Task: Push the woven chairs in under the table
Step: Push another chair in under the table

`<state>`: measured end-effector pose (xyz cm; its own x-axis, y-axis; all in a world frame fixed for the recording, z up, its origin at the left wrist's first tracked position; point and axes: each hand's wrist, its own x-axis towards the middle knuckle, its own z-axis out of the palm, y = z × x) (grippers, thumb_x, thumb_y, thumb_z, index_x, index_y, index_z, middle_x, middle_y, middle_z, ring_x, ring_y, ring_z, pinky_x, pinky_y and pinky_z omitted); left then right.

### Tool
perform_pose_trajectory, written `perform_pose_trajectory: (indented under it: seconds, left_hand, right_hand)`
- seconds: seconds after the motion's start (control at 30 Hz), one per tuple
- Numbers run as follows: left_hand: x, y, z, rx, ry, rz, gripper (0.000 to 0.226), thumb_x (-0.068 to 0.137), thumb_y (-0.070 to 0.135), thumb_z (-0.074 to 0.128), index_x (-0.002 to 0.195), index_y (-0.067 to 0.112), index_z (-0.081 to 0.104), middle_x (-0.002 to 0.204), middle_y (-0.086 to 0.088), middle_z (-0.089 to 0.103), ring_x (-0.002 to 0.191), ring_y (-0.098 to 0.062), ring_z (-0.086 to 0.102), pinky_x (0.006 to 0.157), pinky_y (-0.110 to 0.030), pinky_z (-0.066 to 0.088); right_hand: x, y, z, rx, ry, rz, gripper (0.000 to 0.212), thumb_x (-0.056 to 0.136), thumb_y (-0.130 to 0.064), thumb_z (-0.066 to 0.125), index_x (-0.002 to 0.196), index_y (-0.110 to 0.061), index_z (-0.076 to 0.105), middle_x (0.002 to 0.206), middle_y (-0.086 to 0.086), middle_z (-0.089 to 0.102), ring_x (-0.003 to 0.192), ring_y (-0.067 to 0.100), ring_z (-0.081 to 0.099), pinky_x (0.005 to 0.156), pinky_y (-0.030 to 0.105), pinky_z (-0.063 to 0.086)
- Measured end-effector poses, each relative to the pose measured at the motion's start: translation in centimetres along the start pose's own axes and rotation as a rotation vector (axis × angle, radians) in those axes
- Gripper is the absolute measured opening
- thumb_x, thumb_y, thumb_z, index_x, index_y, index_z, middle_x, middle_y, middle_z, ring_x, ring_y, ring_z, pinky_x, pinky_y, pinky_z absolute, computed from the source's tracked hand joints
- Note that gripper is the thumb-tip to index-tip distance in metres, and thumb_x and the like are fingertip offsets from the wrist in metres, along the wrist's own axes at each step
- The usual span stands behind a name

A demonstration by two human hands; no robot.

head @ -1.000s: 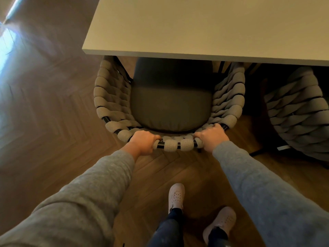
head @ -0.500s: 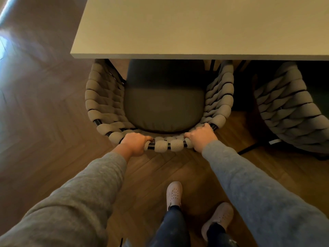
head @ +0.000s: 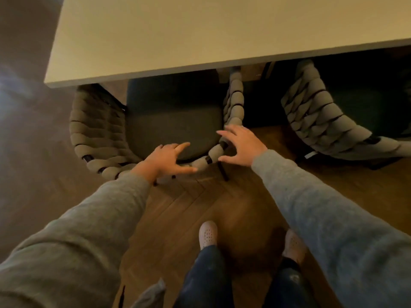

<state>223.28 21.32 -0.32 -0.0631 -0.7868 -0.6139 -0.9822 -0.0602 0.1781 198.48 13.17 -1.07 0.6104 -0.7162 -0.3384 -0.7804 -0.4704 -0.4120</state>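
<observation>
My left hand and right hand hover with fingers spread, gripping nothing, over the back of the woven chair — its seat partly under the tabletop, apparently skewed — so an uneven shove could swing it into the neighbouring chair.

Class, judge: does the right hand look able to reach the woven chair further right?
Probably yes: the right hand is open, and only bare floor separates it from that chair's back, clear of the table.
</observation>
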Motion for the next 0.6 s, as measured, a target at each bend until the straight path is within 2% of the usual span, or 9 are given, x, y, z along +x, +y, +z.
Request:
perform_pose_trajectory:
  seconds: [0.1, 0.23, 0.37, 0.47, 0.6]
  left_hand:
    - [2.3, 7.0, -1.3, -0.013, 0.248, 0.171, 0.088, 0.085, 0.069, 0.048, 0.154, 0.025, 0.016, 0.158, -0.008, 0.022, 0.146, -0.025, 0.018, 0.120, -0.046, 0.009]
    - [6.3, 18.2, -1.6, 0.091, 0.364, 0.294, 0.084, 0.088, 0.057, 0.055, 0.154, 0.021, 0.018, 0.161, -0.012, 0.010, 0.148, -0.028, 0.006, 0.121, -0.049, 0.004]
    - [10.2, 30.2, -0.1, 0.210, 0.358, 0.289, 0.092, 0.086, 0.055, 0.060, 0.155, 0.021, 0.010, 0.162, -0.011, 0.001, 0.149, -0.027, -0.004, 0.120, -0.050, -0.001]
    - [13.4, 39.5, 0.7, 0.307, 0.334, 0.325, 0.099, 0.083, 0.056, 0.062, 0.155, 0.020, 0.005, 0.162, -0.011, -0.002, 0.149, -0.028, -0.007, 0.120, -0.051, -0.002]
    - [17.8, 48.6, 0.6, 0.383, 0.251, 0.415, 0.092, 0.082, 0.054, 0.064, 0.153, 0.021, 0.016, 0.160, -0.009, 0.017, 0.149, -0.029, 0.001, 0.119, -0.051, -0.002]
  right_hand:
    - [-2.6, 5.6, -2.2, 0.000, 0.121, 0.077, 0.080, 0.085, -0.052, 0.066, 0.151, -0.028, 0.028, 0.158, 0.003, 0.025, 0.147, 0.023, 0.018, 0.120, 0.044, 0.019]
    - [-7.9, 16.6, -5.1, -0.039, 0.049, 0.207, 0.085, 0.085, -0.054, 0.065, 0.153, -0.029, 0.022, 0.161, 0.003, 0.018, 0.148, 0.025, 0.013, 0.121, 0.045, 0.014]
    - [-13.4, 27.3, -7.6, -0.126, -0.085, 0.300, 0.100, 0.081, -0.052, 0.070, 0.155, -0.028, 0.008, 0.163, 0.002, 0.004, 0.149, 0.025, 0.004, 0.121, 0.049, 0.005]
    - [-17.1, 35.6, -9.7, -0.118, -0.090, 0.393, 0.109, 0.077, -0.048, 0.076, 0.155, -0.028, 0.004, 0.163, 0.003, 0.006, 0.150, 0.024, 0.005, 0.121, 0.049, 0.006]
    - [-20.6, 45.2, -12.7, -0.304, -0.263, 0.435, 0.103, 0.075, -0.049, 0.077, 0.154, -0.028, 0.014, 0.160, 0.004, 0.020, 0.149, 0.026, 0.009, 0.120, 0.054, 0.006]
